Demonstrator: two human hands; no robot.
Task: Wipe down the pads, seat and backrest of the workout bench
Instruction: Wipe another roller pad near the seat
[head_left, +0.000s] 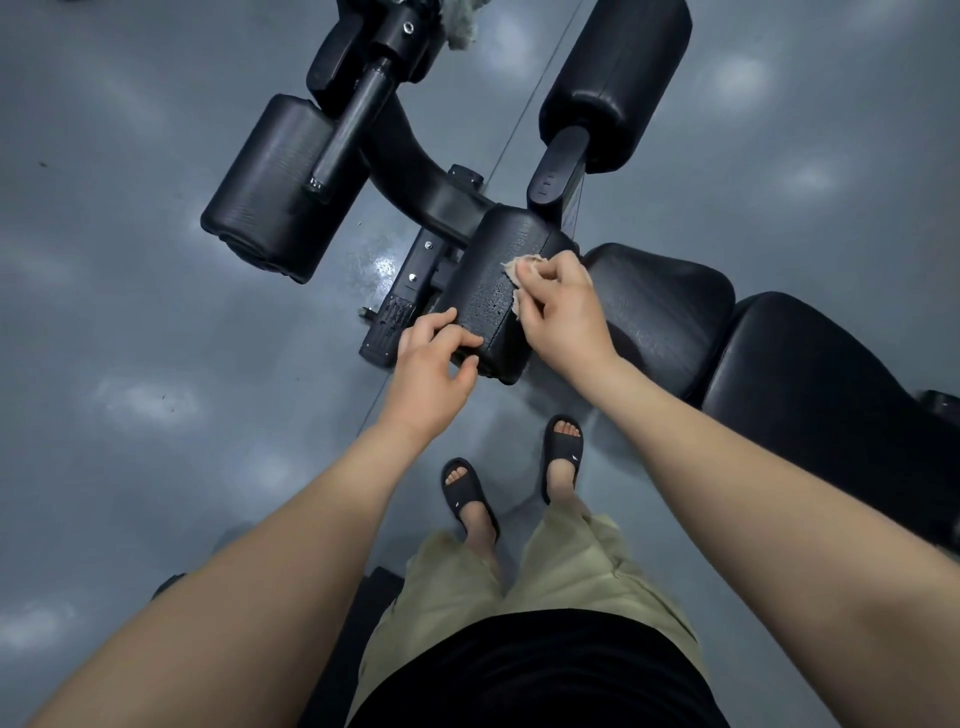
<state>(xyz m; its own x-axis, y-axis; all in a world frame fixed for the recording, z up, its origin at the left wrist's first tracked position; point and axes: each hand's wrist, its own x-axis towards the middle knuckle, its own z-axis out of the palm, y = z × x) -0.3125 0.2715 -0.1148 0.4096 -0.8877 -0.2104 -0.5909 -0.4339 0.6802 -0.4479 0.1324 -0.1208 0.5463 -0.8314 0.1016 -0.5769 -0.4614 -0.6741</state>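
the bench (415, 171) runs off to the right over the grey floor (156, 312), backrest (821, 374) and seat (660, 312) black and glossy, and the action's on the near pad (488, 291), its cracked skin looking wet; left hand (431, 358) curls round the pad's end, likely to steady it, while right hand (561, 306) pinches the beige cloth (519, 270) and presses it on top

We look down on a glossy grey floor (156, 312) with pale, blurred patches of reflected light and a few dark specks (42, 164) at the left. On it stand 2 black slides, the left sandal (464, 493) nearer us than the right sandal (562, 452), with loose khaki shorts (571, 566) and a black shirt (535, 675) closer still. A tuft of grey fluff (465, 26) shows at the top edge, and a dark flat slab (379, 587) lies on the floor at lower left.
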